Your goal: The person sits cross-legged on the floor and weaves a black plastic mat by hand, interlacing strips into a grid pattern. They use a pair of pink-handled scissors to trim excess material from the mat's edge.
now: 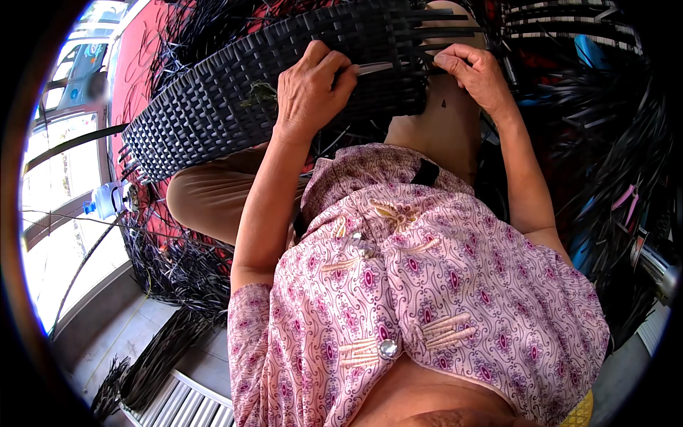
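A woven panel point(206, 107) of dark grey plastic strips lies slantwise across my lap, with loose strip ends point(452, 32) sticking out at its right side. My left hand point(313, 92) is closed in a fist over the panel. From it a thin, shiny metal tool point(380, 68) points right along the weave; its handle is hidden in my fingers. At the panel's right edge my right hand point(473, 71) is held in a pinch. Thumb and forefinger meet near the strip ends, but what lies between them is too small to make out.
Heaps of loose black strips point(185, 263) lie at the left, with more strips point(612, 156) at the right. A strip bundle point(160, 356) rests by a white slatted rack point(188, 402). A clear plastic bottle point(108, 201) stands near the bright window. Pink-handled scissors point(626, 199) lie at right.
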